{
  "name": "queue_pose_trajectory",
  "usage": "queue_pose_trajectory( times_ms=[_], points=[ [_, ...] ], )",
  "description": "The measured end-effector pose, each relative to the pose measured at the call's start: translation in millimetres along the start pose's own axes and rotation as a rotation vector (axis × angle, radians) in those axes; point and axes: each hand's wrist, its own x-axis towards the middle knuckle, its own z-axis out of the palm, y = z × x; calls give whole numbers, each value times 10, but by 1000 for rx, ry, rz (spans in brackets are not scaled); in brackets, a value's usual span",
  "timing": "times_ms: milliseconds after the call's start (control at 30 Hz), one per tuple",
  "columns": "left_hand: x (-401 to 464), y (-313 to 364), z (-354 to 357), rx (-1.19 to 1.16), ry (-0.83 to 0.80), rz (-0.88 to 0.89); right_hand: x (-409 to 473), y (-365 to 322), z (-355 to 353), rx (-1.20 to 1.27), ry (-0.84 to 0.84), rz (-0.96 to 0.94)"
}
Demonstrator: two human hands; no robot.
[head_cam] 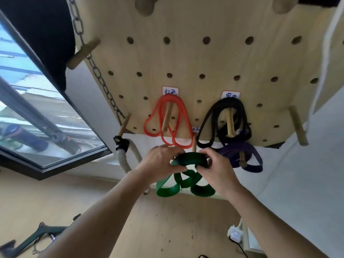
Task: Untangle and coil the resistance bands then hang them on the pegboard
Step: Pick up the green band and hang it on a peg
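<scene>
Two hands, left hand (160,162) and right hand (216,165), grip coiled green band (188,172), spreading top loop for wooden peg (194,144) just above.

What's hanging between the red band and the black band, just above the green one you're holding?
In the head view, a bare wooden peg sticks out between the red band and black band, directly above the green band.

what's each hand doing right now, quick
Left hand: fingers curled round the left end of the coiled green band, gripping it.
Right hand: gripping the right end of the same green band.
</scene>
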Motion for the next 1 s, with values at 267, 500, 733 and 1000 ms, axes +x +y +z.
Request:
queue_pose_trajectory(
  times_ms=[267,500,733,1000],
  points=[
    [396,-19,240,-64,81,-23,419,133,31,-63,146,80],
    [678,-58,410,24,173,8,710,317,132,-130,216,72],
    [751,-30,498,192,298,53,712,394,288,-380,320,-74],
    [729,-60,573,186,287,54,663,434,425,-450,337,-107]
  ],
)
